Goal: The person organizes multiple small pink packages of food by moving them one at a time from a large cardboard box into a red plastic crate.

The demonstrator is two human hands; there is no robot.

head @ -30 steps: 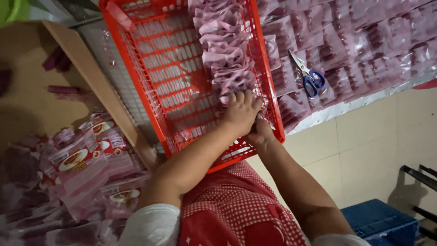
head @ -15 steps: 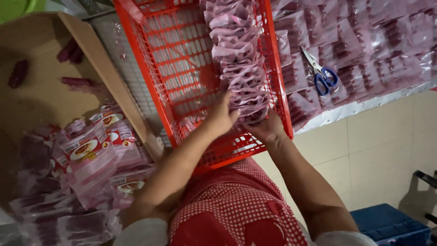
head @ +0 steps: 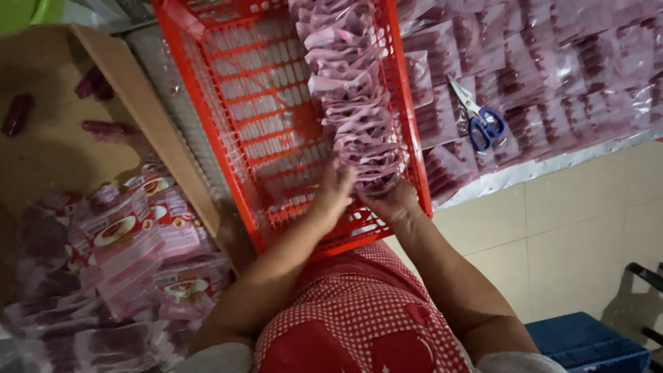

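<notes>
Tiled floor (head: 566, 228) below, work surface on top covered with clear sachets of dark red sticks (head: 552, 90). Blue-handled scissors (head: 478, 117) lie on those sachets, well right of the crate.

Red plastic crate (head: 255, 117) sits at the surface edge, lattice bottom mostly bare on its left side. A row of pink sachets (head: 356, 103) stands stacked on edge along the crate's right wall, running from the far end down to the near end.

Left hand (head: 333, 193) is inside the crate, fingers spread and pressed flat against the near end of the row, on its left side. Not clenched. Right hand (head: 392, 202) cups the same end of the row from the right and beneath, fingers curled under the last sachets. Both hands touch the stack, squeezing it between them.

Left of the crate: open cardboard box (head: 62, 138) with a few loose dark sticks, and a heap of printed pink packets (head: 131, 242) at its near side. Red checked apron (head: 359, 311) at bottom centre, blue bin (head: 587, 342) at lower right.
</notes>
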